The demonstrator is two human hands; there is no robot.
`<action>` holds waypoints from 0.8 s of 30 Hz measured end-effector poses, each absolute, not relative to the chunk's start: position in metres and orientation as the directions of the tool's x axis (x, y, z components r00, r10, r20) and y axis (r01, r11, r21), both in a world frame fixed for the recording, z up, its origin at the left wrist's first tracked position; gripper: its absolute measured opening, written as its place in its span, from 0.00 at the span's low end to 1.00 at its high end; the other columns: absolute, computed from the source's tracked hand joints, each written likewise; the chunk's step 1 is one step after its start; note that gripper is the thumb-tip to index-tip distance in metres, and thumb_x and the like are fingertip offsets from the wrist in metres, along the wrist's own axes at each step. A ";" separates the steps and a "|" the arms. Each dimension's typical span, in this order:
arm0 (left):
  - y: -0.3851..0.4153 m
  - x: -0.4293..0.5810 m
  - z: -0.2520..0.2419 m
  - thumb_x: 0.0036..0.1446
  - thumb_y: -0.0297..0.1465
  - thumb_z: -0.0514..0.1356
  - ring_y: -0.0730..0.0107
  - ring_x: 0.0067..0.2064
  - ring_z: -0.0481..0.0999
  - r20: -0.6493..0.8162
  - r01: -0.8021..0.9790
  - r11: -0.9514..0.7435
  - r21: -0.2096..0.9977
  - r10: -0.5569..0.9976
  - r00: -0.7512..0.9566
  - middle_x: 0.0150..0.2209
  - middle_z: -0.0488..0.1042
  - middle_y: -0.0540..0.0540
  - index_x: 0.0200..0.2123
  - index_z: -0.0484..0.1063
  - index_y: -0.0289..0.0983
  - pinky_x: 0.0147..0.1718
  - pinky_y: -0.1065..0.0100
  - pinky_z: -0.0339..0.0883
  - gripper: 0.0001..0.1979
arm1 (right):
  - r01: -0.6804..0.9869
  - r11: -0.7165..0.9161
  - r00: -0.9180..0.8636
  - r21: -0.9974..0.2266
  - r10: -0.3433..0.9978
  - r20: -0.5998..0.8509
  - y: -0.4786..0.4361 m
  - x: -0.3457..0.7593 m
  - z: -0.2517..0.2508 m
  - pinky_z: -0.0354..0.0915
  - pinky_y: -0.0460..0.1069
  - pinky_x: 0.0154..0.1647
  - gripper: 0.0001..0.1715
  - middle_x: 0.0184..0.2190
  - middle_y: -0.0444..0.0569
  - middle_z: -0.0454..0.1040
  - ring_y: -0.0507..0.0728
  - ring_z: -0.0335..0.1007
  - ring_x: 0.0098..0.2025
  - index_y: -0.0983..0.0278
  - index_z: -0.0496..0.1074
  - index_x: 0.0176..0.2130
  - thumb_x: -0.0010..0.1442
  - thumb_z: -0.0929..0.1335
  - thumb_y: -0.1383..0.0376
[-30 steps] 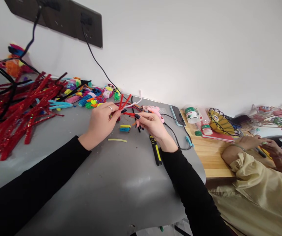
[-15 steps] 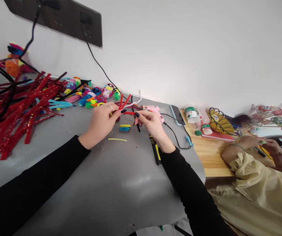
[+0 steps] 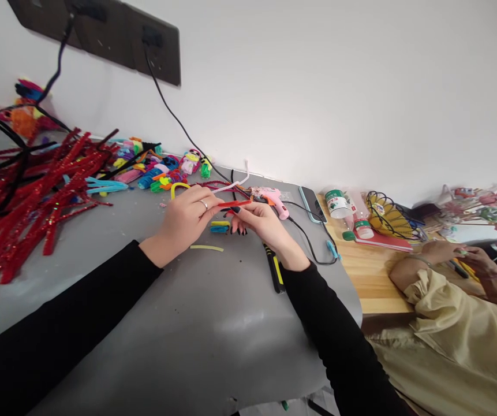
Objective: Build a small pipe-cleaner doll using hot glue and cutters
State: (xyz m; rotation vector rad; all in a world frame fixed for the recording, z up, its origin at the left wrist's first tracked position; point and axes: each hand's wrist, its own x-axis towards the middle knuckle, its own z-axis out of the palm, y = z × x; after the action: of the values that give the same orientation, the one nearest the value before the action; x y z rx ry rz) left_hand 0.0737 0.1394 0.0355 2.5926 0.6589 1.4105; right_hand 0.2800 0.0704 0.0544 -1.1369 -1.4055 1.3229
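Pinched between left hand [image 3: 185, 218] and right hand [image 3: 262, 224], red fuzzy strip [image 3: 236, 204] is looking unjoined yet; nearer, blue-yellow fuzzy bundle [image 3: 219, 229] is looking joined.

Phone [image 3: 313, 203] nr bk R corner of grey worktop [image 3: 213, 346]; bottles [image 3: 363, 224] + red book [image 3: 387, 244] nr wood tbl [image 3: 372, 274] bk edge; blk socket panel [image 3: 114, 43] on wall [image 3: 317, 86].

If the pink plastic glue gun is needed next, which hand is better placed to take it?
Probably the right hand: it is close beside the glue gun, while the left hand is farther away. Both seem occupied with a red fuzzy strip.
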 end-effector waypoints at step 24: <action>0.141 0.074 0.035 0.72 0.31 0.56 0.63 0.36 0.79 0.708 0.401 -0.806 0.436 0.582 0.400 0.35 0.81 0.44 0.34 0.79 0.37 0.37 0.65 0.71 0.14 | 0.272 0.111 -0.086 -0.956 0.992 0.091 0.070 0.276 0.050 0.60 0.46 0.26 0.30 0.26 0.44 0.79 0.50 0.63 0.23 0.62 0.75 0.43 0.66 0.69 0.38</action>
State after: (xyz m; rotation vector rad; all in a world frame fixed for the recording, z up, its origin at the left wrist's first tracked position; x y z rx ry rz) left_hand 0.0736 0.1408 0.0346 2.4589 0.8747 1.3640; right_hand 0.2765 0.0703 0.0504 -1.2965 -1.5150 1.0396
